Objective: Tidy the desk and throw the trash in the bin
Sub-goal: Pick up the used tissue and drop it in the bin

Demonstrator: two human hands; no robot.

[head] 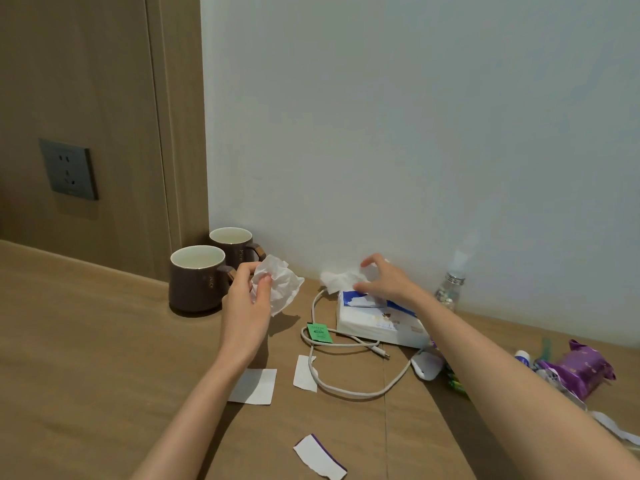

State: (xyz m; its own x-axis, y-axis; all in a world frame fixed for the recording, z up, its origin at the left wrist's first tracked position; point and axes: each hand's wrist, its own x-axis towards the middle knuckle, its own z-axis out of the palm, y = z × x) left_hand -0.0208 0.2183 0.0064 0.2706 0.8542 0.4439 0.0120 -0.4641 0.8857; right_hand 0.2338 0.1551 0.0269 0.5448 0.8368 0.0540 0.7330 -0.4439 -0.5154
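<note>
My left hand [247, 299] grips a crumpled white tissue [282, 285] above the wooden desk [86, 358], just right of the two mugs. My right hand [384, 280] hovers with spread, curved fingers over a second crumpled tissue [337, 280] by the wall and over the tissue pack [377, 322]; whether it touches the tissue I cannot tell. Torn paper scraps lie nearer me: one white piece [254, 386], a smaller one [304, 372], and a purple-edged one [320, 457]. A green sachet [319, 333] lies beside the white cable [346, 344].
Two dark mugs [197, 277] stand at the back left by the door frame. A small glass bottle [449, 291] stands against the wall. At the right lie a white charger [427, 365], a purple packet [581, 372] and more wrappers. A wall socket [67, 169] is at left.
</note>
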